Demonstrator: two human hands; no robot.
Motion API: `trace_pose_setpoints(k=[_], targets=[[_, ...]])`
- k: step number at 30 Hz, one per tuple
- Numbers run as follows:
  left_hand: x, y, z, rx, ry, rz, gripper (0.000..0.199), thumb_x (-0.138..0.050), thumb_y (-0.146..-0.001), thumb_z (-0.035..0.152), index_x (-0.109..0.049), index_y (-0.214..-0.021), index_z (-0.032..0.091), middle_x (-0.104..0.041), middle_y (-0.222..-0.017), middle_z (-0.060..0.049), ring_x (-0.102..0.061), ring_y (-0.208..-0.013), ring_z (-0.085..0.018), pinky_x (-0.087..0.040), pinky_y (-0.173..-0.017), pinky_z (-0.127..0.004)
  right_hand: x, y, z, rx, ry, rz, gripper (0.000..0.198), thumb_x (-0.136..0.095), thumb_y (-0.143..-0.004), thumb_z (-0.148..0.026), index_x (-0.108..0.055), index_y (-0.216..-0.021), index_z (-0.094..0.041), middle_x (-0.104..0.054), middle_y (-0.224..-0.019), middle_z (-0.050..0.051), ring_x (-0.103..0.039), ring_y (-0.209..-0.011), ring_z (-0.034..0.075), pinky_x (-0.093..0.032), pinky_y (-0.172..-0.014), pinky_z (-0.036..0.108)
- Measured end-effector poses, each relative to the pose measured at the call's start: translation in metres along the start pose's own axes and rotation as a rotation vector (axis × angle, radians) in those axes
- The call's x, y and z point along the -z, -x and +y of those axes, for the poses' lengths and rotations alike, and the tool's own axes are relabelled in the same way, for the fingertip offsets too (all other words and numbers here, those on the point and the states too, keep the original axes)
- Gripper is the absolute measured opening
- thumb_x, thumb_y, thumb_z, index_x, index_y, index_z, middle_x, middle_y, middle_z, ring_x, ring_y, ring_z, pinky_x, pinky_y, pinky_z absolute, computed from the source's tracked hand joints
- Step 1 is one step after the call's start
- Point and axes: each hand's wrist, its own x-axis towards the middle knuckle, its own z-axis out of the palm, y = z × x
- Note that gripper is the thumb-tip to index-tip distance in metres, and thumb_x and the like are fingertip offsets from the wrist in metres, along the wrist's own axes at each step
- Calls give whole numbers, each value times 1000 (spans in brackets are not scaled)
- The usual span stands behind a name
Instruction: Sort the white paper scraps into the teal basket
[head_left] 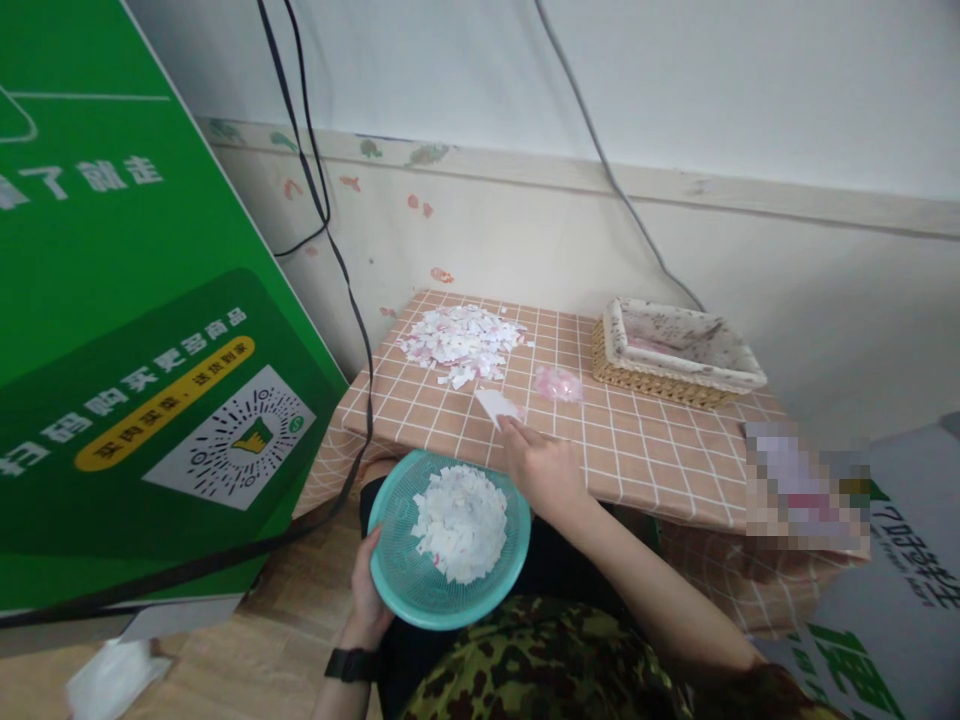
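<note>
My left hand (369, 583) grips the rim of a teal plastic strainer basket (395, 577), low in front of me by the table edge. A mound of small white paper scraps (461, 522) lies in it. Between thumb and fingers, my right hand (544, 468) pinches a flat white card (496, 404) above the near part of the table, just past the basket's rim. Beyond the card, a loose heap of paper scraps (465, 340) covers the table's far left. Some crumpled pinkish clear plastic (558, 384) sits right of the card.
A checked brown cloth covers the table (555, 440). At its back right stands a wicker basket (667, 350) with a fabric lining. A large green panel (135, 300) rises at left, with black cables (349, 280) hanging before it. A white bag (116, 680) lies on the floor.
</note>
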Motion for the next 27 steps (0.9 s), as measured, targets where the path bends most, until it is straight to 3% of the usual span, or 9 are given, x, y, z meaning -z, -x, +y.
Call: trace_pose_setpoints(k=[6,15,20,23,27], targets=[[-3,1,0,-4,1,7,16,-65,-70,25,-72,-81,16,-75,-80,-6,-69,-76,-24,-51,-80,-38,7,0,63,-228,-61,130,37,-44,-89,-28,-61,-122,-23,-73,-76,7,-64,-58,18,-40,-54,26],[1,-5,-2,-9,8,4,15,-64,-70,24,-72,-81,17,-75,-76,-4,-69,-80,-24,-50,-84,-38,28,-6,117,-487,-530,396,36,-53,-82,-37,-70,-107,-17,-73,-80,5,-64,-66,20,-44,-57,26],[1,-4,-1,13,3,7,15,-64,-70,23,-72,-81,17,-75,-77,-4,-69,-78,-23,-50,-84,-38,30,-13,92,-494,-578,411,36,-51,-82,-38,-71,-102,-16,-70,-73,4,-62,-61,19,-41,-53,25],[-2,-1,0,4,3,21,15,-64,-70,23,-72,-82,17,-75,-79,-5,-69,-78,-23,-50,-84,-38,19,-22,60,-461,-464,367,32,-46,-84,-35,-72,-94,-17,-65,-63,3,-56,-53,16,-35,-52,25],[-6,3,2,12,-3,10,17,-64,-70,24,-73,-82,16,-75,-78,-7,-69,-80,-27,-51,-83,-42,1,-29,30,-533,-400,366,33,-42,-85,-33,-70,-85,-16,-65,-64,5,-54,-55,16,-32,-55,27]])
